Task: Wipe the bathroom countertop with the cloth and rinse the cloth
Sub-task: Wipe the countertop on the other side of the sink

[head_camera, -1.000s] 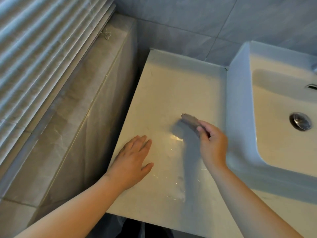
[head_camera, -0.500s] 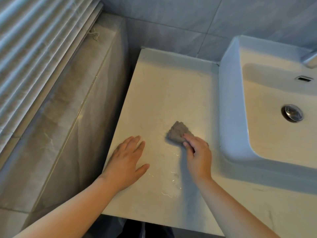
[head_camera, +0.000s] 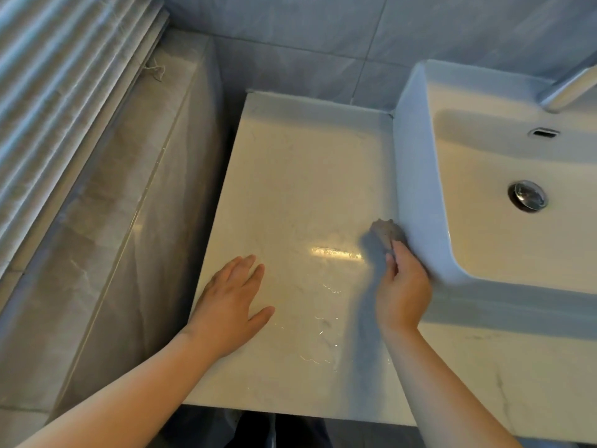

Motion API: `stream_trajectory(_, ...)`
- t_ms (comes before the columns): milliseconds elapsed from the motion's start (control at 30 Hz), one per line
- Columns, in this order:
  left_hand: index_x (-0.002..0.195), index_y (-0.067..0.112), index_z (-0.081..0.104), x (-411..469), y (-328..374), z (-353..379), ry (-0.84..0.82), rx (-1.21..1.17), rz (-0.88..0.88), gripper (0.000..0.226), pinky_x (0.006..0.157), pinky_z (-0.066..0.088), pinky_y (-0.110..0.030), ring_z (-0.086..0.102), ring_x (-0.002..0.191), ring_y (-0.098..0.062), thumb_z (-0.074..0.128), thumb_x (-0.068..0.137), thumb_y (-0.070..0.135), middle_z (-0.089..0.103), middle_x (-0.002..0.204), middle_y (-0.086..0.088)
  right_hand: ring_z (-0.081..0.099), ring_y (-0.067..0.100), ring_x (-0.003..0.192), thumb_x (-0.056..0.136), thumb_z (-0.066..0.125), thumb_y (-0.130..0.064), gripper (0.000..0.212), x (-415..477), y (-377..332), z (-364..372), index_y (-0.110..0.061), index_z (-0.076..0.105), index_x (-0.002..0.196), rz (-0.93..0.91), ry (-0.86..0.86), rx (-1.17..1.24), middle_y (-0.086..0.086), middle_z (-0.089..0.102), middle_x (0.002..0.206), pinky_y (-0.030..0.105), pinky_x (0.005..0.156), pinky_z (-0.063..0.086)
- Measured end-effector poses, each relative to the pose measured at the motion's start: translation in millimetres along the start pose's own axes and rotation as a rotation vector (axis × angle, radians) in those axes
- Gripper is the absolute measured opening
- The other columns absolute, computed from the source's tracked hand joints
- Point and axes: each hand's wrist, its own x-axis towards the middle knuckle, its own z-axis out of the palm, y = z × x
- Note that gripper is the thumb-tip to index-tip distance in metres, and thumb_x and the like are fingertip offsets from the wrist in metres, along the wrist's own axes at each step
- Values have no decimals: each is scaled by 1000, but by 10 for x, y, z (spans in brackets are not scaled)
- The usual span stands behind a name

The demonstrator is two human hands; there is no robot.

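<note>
Gripping the small grey cloth [head_camera: 386, 232] in your right hand [head_camera: 403, 286], you are holding it down on the pale counter [head_camera: 290, 189]. It is sitting at the right side of the open stretch, just beside the left outer wall of the white sink [head_camera: 416, 176]. Whether the cloth is actually touching that wall is hard to tell. Your right fingers [head_camera: 392, 257] are curling round its near end, and its far end is poking out beyond them, toward the tiled wall [head_camera: 323, 43].

Your left hand [head_camera: 229, 305] is lying palm down on the counter near its left edge, well apart from the cloth. Its fingers are stretching out straight and slightly spread, with the thumb pointing right, and they are holding nothing.

Between your two hands a bright strip of glare [head_camera: 336, 252] is showing on the surface. Thin wet streaks [head_camera: 326, 289] are glinting nearer to you.

Inside the sink, the round metal drain plug [head_camera: 528, 195] is sitting in the bowl's floor and an overflow slot [head_camera: 542, 133] is showing on its far wall. Part of a metal tap [head_camera: 568, 88] is reaching in from the far right. To the left of the counter a grey stone ledge [head_camera: 113, 189] is running alongside, and window blinds [head_camera: 64, 76] are hanging above it.
</note>
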Motion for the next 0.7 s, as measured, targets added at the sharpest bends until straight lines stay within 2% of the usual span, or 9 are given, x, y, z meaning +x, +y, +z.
stream_trajectory(67,150,22,14,3,-2,-13,-7,10,3,94,119,12,-37,-1,145,-19,5,72,74,1,159,2,57,25,112,96,48,-17,27,-30,43,134,-14,63,118,-2,-29,-84,2,66,119,38,89,47)
stream_trajectory(167,150,21,17,16,-15,-26,-5,2,13,92,118,13,-38,1,145,-21,9,74,74,4,159,1,52,24,120,95,51,-16,29,-56,13,228,-12,63,122,88,11,-35,3,62,127,42,96,43)
stream_trajectory(300,150,21,15,19,-41,-3,-3,26,37,80,118,12,-38,1,145,-21,29,87,67,4,159,0,55,23,116,93,54,-12,28,-169,-1,215,-10,65,119,-21,-62,11,4,65,123,31,97,42)
stream_trajectory(433,150,19,18,25,-47,1,8,23,52,87,118,14,-40,5,145,-24,19,80,71,8,159,-2,52,16,119,93,55,-13,27,-543,-58,153,-15,66,118,-121,-168,58,-3,64,122,26,101,38)
stream_trajectory(500,150,19,17,22,-49,4,11,24,58,85,118,12,-39,4,145,-24,21,81,69,8,159,-3,55,12,113,93,57,-13,26,-690,-82,105,-17,67,116,-146,-239,88,-7,66,117,21,97,40)
stream_trajectory(600,151,20,11,20,-40,-5,6,44,61,80,119,8,-37,-1,145,-23,29,88,65,1,159,-2,63,2,97,92,58,-14,25,-717,-150,-84,-20,69,114,-25,-305,248,-11,70,105,16,85,48)
stream_trajectory(700,151,20,6,17,-19,-22,-12,51,57,79,119,7,-39,-5,145,-23,31,89,64,-4,159,-2,63,1,91,93,56,-14,22,-629,-115,-315,-20,69,110,47,-114,263,-11,70,100,13,79,48)
